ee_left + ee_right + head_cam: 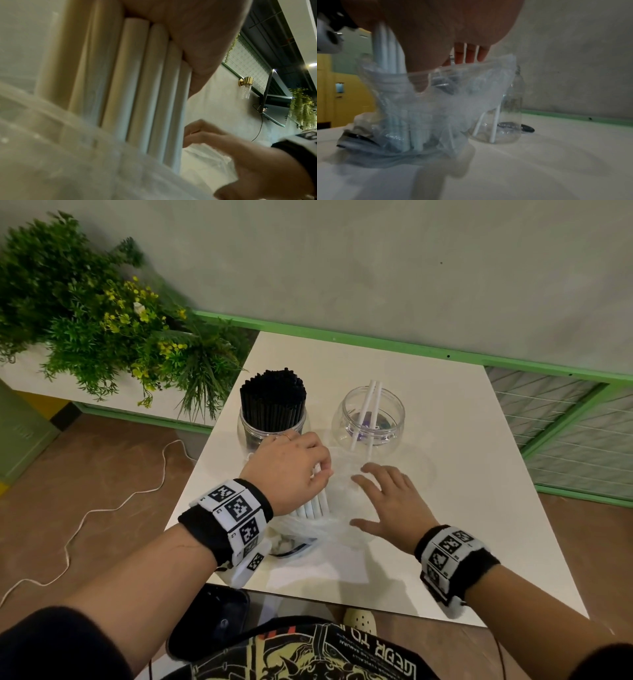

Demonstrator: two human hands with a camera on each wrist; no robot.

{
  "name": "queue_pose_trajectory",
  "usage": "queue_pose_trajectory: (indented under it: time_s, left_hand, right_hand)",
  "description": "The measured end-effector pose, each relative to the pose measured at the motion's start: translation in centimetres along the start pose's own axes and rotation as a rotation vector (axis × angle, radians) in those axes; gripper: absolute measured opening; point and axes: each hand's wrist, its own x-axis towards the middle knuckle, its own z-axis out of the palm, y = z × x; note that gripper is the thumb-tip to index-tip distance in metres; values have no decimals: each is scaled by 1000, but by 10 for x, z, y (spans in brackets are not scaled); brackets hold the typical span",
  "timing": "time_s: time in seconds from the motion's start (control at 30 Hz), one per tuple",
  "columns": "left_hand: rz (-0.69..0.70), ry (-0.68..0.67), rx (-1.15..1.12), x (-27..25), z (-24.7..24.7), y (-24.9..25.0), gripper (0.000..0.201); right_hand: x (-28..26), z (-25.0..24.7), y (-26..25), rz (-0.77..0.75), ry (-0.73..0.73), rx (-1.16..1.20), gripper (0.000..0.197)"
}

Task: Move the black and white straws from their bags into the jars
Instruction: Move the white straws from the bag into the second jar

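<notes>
Nearest the body, on the white desk, a clear plastic bag stands crumpled with a bundle of white straws rising out of its mouth. The left hand is clenched round the upper part of that bundle, fingers curled over the straws. Just beside it, the right hand is released: fingers straight and spread, palm down over the loose plastic, gripping nothing; whether the fingertips touch the film cannot be told from the head view.

The left wrist view shows what the head view hides: the white straws side by side under the palm, with the bag's film wrapping their lower part. The right hand lies beyond, fingers extended. The right wrist view shows the bag from desk level, the straws' lower ends standing inside it.

Farther back stand two clear jars. The left jar is packed with upright black straws. The right jar holds two white straws leaning on its rim. Beyond the desk runs a green ledge, with a leafy plant to the left.
</notes>
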Motion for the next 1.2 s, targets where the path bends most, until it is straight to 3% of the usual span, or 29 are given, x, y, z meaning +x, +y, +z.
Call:
queue_pose_trajectory:
  time_s: [0.07, 0.13, 0.27, 0.33, 0.43, 0.53, 0.7, 0.73, 0.83, 0.9, 1.0, 1.2]
  left_hand:
    - [-6, 3, -1, 1, 0, 1, 24]
    - [-11, 13, -3, 2, 0, 2, 24]
    - [-15, 31, -5, 5, 2, 3, 23]
    - [-14, 37, -2, 6, 2, 5, 24]
    - [-17, 26, -6, 8, 4, 7, 27]
    - [-24, 20, -11, 9, 4, 9, 36]
    - [-33, 10, -3, 11, 4, 9, 31]
    - [-31, 9, -5, 11, 4, 10, 29]
    - [-17, 10, -15, 12, 4, 12, 21]
    - [-8, 11, -21, 12, 4, 15, 19]
    - [-6, 6, -35, 13, 4, 15, 22]
    - [-21, 20, -24, 0, -3, -1, 50]
  right_hand:
    - [-2, 14, -5, 92, -137, 62, 88]
    - [-2, 29, -13, 118, -243, 146, 90]
    - [-4, 51, -20, 88, -262, 308, 50]
    - [-9, 62, -20, 81, -248, 350, 44]
    - [-10, 62, -19, 244, -268, 611, 69]
    - [-3, 50, -16, 469, -369, 860, 61]
    - [7, 47, -15, 355, -428, 575, 26]
    - [7, 46, -16, 317, -454, 524, 39]
    - [9, 49, -20, 319, -535, 446, 108]
    - [11, 54, -23, 320, -559, 406, 127]
    - [19, 61, -24, 325, -629, 354, 129]
    - [18, 72, -21, 352, -666, 284, 117]
